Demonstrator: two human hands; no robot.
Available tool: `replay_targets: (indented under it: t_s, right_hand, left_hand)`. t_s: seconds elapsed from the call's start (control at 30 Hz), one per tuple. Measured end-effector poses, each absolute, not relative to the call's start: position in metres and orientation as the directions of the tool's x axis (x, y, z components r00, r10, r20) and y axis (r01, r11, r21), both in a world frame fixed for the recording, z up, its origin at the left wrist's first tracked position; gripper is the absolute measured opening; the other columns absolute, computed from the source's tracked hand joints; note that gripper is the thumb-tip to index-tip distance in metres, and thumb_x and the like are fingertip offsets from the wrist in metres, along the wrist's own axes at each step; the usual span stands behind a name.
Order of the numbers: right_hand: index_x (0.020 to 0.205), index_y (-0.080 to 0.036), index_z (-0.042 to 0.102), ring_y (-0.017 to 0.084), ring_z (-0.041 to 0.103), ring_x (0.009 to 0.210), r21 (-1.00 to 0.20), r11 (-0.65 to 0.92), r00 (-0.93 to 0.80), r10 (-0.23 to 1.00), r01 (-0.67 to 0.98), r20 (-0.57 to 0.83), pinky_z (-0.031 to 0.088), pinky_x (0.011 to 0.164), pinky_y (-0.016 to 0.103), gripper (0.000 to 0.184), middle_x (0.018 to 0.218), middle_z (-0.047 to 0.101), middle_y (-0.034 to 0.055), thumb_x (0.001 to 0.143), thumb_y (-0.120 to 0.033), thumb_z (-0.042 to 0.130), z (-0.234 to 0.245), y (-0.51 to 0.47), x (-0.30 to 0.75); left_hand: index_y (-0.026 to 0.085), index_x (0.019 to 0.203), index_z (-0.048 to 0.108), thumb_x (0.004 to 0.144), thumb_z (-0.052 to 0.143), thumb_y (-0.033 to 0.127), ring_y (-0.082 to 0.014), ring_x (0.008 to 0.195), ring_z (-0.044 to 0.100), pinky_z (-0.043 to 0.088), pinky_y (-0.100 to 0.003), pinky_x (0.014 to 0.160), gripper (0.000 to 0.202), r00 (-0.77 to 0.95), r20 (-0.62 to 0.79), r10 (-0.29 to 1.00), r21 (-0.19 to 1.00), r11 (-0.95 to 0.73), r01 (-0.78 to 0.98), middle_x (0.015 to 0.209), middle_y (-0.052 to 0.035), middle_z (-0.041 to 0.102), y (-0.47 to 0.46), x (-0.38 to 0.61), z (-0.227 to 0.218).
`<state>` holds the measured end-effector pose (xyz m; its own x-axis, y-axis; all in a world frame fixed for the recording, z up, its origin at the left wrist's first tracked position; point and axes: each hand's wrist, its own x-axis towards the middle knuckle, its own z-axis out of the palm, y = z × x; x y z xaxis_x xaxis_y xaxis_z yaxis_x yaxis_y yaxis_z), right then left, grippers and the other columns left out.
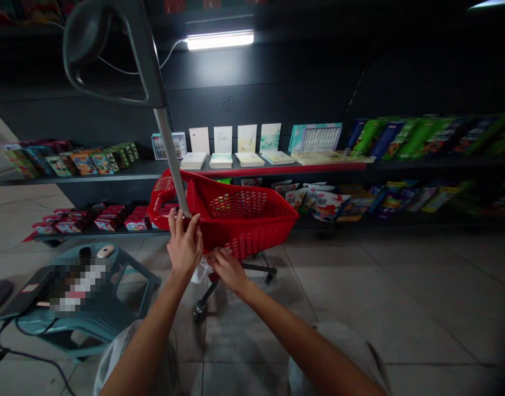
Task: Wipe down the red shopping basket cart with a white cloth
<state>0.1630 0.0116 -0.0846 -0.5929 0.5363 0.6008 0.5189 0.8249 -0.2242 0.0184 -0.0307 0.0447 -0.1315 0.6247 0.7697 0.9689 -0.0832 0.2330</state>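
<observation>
The red basket stands on its wheeled frame on the floor, straight ahead of the person and in front of the shelves. Its long axis runs from the rear end, which is the end closest to both hands, away to the right, with its nose towards the shelves. A metal pole rises from that rear end and leans up and left to a grey loop handle high above the hands. The left grip is closed around the foot of the pole where it meets the basket's rear rim, with the fingers wrapped over from behind. So from this grip the basket lies forward and to the right, and the pole runs upward. The right grip sits lower, against the underside of the basket's rear corner just above the frame. A white cloth shows beside its fingertips, between the two hands. I cannot tell whether these fingers are closed on the cloth or only pressed flat on it. Both hands touch the basket at the same end, the left one higher on the pole and the right one lower under the body. A teal stool stands just left of the left arm, apart from the basket.
</observation>
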Motion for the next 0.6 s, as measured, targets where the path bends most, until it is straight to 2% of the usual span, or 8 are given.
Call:
replay_targets:
  t_s: [0.1,0.23,0.33,0.4,0.47,0.53,0.6]
  right_hand:
    - [0.110,-0.026,0.071,0.025,0.054,0.117,-0.258,0.735,-0.458,0.615,0.627,0.642,0.051,0.100,0.038,0.032,0.120,0.063,0.0080,0.092,-0.007,0.053,-0.062,0.031,0.200]
    - [0.111,-0.022,0.072,0.026,0.052,0.117,-0.449,0.565,-0.152,0.723,0.692,0.674,0.048,0.104,0.044,0.045,0.125,0.058,0.0111,0.078,-0.002,0.050,-0.045,0.064,0.259]
    - [0.108,-0.019,0.072,0.025,0.054,0.117,-0.608,0.449,0.106,0.742,0.655,0.662,0.045,0.107,0.042,0.041,0.126,0.056,0.0125,0.077,-0.008,0.049,-0.052,0.087,0.295]
    - [0.108,-0.017,0.070,0.025,0.056,0.117,-0.782,0.264,0.393,0.747,0.565,0.536,0.044,0.107,0.040,0.034,0.125,0.058,0.0148,0.078,-0.017,0.053,-0.062,0.101,0.313]
    - [0.107,-0.014,0.068,0.028,0.059,0.113,-0.912,0.051,0.614,0.724,0.406,0.314,0.046,0.102,0.040,0.033,0.118,0.063,0.0173,0.078,-0.025,0.058,-0.072,0.114,0.325]
    - [0.106,-0.013,0.067,0.029,0.064,0.104,-0.956,-0.087,0.687,0.713,0.282,0.137,0.050,0.092,0.038,0.034,0.107,0.069,0.0177,0.076,-0.028,0.061,-0.081,0.122,0.327]
    - [0.108,-0.012,0.066,0.028,0.067,0.095,-0.964,-0.115,0.669,0.740,0.239,0.077,0.051,0.084,0.035,0.035,0.102,0.072,0.0170,0.076,-0.026,0.060,-0.091,0.125,0.315]
  left_hand:
    - [0.026,0.135,0.065,0.095,0.051,0.024,-0.0335,0.157,0.016,0.055,-0.051,0.103,0.042,-0.121,0.762,0.636,0.221,-0.080,0.972,0.161,-0.0113,0.039,-0.029,0.017,0.044]
    - [0.028,0.136,0.065,0.094,0.051,0.025,-0.0348,0.157,0.015,0.058,-0.051,0.099,0.043,-0.106,0.746,0.658,0.208,-0.080,0.975,0.162,-0.0118,0.038,-0.026,0.017,0.044]
    - [0.028,0.137,0.064,0.093,0.052,0.024,-0.0354,0.157,0.015,0.058,-0.051,0.098,0.046,-0.079,0.741,0.667,0.184,-0.089,0.979,0.162,-0.0121,0.037,-0.025,0.019,0.045]
    - [0.027,0.139,0.063,0.092,0.054,0.024,-0.0357,0.157,0.016,0.058,-0.050,0.098,0.047,-0.068,0.746,0.663,0.175,-0.096,0.980,0.162,-0.0122,0.037,-0.024,0.021,0.044]
    - [0.027,0.140,0.062,0.092,0.055,0.024,-0.0359,0.157,0.016,0.059,-0.049,0.097,0.049,-0.067,0.751,0.657,0.175,-0.100,0.979,0.162,-0.0124,0.036,-0.023,0.023,0.042]
    - [0.027,0.139,0.062,0.091,0.056,0.024,-0.0362,0.157,0.015,0.059,-0.049,0.096,0.049,-0.076,0.755,0.651,0.185,-0.100,0.978,0.162,-0.0128,0.036,-0.022,0.024,0.039]
    - [0.026,0.138,0.064,0.091,0.057,0.024,-0.0367,0.157,0.014,0.059,-0.048,0.096,0.047,-0.093,0.761,0.643,0.200,-0.095,0.975,0.162,-0.0127,0.036,-0.022,0.025,0.036]
